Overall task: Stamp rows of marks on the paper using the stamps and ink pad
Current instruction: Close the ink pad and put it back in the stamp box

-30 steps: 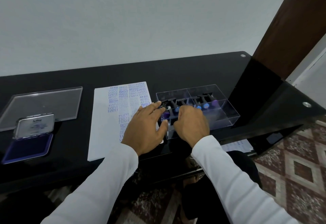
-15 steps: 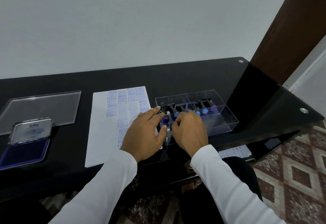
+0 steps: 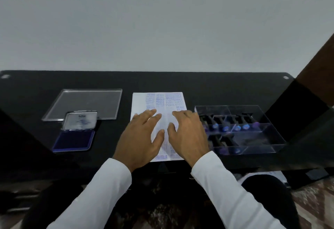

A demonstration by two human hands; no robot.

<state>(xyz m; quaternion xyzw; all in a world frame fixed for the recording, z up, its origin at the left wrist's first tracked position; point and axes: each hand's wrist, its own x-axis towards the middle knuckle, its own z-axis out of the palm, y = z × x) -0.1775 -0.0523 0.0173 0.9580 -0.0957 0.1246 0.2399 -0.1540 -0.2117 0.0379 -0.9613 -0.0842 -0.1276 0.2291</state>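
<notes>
sleeves (image 3: 112, 189): long, white, snug at wrists | hands (image 3: 139, 138): bare | legs: dark trousers

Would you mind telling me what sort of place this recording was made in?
Probably a room in a home or small office: a glossy black desk against a plain wall, a patterned carpet underfoot, and a stamped paper, ink pad and stamp box laid out.

Dim, even, cool room light; no hard shadows. Whole view soft with motion blur. Wide-angle bending at edges. Faint sheen on the black table (image 3: 198, 84).
</notes>
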